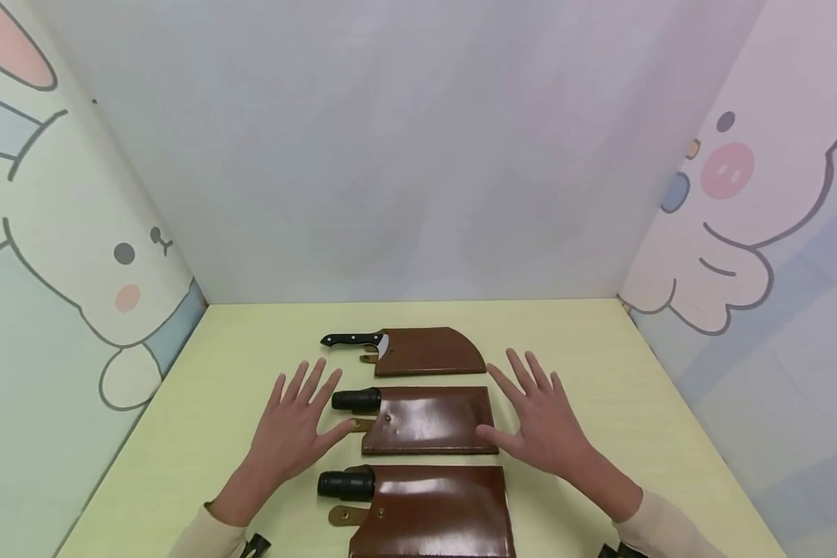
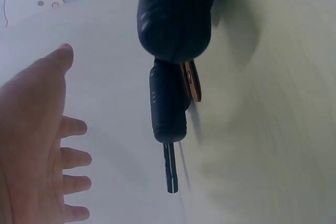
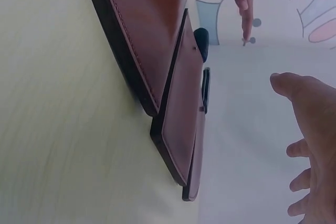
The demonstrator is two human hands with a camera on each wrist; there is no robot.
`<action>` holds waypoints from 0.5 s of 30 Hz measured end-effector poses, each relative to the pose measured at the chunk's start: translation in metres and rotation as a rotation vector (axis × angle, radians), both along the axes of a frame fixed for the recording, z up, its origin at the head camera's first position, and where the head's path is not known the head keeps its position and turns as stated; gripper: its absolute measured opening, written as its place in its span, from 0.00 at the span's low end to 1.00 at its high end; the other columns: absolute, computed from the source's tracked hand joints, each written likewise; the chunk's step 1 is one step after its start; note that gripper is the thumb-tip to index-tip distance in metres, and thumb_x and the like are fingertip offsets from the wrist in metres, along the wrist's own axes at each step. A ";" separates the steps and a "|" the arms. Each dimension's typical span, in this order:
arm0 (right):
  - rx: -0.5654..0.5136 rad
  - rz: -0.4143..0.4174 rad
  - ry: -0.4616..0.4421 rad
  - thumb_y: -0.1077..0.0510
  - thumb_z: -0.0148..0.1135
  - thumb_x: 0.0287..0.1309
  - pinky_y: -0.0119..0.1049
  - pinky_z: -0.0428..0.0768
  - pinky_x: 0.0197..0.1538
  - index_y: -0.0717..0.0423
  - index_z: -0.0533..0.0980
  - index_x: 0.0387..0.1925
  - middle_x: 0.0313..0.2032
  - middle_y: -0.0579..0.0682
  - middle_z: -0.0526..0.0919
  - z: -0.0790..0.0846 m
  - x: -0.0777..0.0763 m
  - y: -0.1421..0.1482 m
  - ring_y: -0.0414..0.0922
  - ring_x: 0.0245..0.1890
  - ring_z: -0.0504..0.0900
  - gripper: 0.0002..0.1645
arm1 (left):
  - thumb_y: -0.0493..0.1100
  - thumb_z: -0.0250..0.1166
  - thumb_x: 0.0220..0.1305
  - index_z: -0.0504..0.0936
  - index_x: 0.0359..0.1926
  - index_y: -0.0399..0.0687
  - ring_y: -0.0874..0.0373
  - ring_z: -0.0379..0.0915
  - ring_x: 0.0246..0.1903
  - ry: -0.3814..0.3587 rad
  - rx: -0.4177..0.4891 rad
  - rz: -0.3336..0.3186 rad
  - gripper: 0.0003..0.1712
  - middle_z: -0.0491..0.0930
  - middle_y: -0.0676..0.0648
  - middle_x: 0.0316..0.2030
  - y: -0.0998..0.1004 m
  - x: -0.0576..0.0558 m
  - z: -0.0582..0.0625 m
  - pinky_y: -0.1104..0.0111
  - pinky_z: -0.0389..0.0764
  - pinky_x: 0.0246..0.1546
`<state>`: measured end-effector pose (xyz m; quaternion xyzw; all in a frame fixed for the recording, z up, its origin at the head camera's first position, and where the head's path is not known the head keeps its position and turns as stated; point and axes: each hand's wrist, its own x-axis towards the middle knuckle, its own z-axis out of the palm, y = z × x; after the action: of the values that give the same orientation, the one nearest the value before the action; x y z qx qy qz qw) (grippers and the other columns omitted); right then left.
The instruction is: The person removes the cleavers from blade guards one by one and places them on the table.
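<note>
Plainly, both hands are empty: the left hand and the right hand hang palm down over the table, fingers straight and spread, thumbs pointing inward toward each other. Between them, three brown leather sheaths lie in a column on the pale yellow tabletop, each with a black handle at its left end. The far sheath has a rounded outer corner, and its slim, riveted handle shows a sliver of bright blade beside it. The middle sheath is squarer, with a thick ridged handle; the left thumb overlaps its strap from above (the left wrist view shows that hand apart from the handles), while the right thumb overlaps its other end. Nearest the person, the near sheath carries another thick handle, its snap strap sticking out leftward. Cartoon animals decorate the side walls.
</note>
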<state>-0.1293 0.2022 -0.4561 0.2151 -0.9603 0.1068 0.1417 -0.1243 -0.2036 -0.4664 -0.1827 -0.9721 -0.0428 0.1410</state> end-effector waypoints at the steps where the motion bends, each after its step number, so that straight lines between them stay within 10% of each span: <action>1: -0.004 0.008 0.007 0.21 0.62 0.54 0.74 0.59 0.65 0.42 0.62 0.78 0.79 0.56 0.54 0.000 0.002 -0.001 0.64 0.77 0.52 0.57 | 0.76 0.56 0.65 0.67 0.76 0.50 0.37 0.54 0.75 -0.004 0.005 -0.005 0.50 0.62 0.39 0.76 0.002 0.002 0.000 0.39 0.54 0.71; 15: -0.027 0.138 -0.010 0.22 0.68 0.49 0.70 0.64 0.64 0.42 0.60 0.79 0.79 0.51 0.57 -0.012 0.039 -0.015 0.61 0.77 0.56 0.61 | 0.74 0.58 0.67 0.69 0.75 0.52 0.44 0.65 0.70 -0.108 0.048 -0.096 0.46 0.68 0.44 0.72 0.010 0.041 0.003 0.47 0.66 0.67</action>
<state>-0.0899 0.1873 -0.4685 0.2782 -0.9424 0.1304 0.1321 -0.0835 -0.1932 -0.4638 -0.2232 -0.9670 -0.0824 0.0905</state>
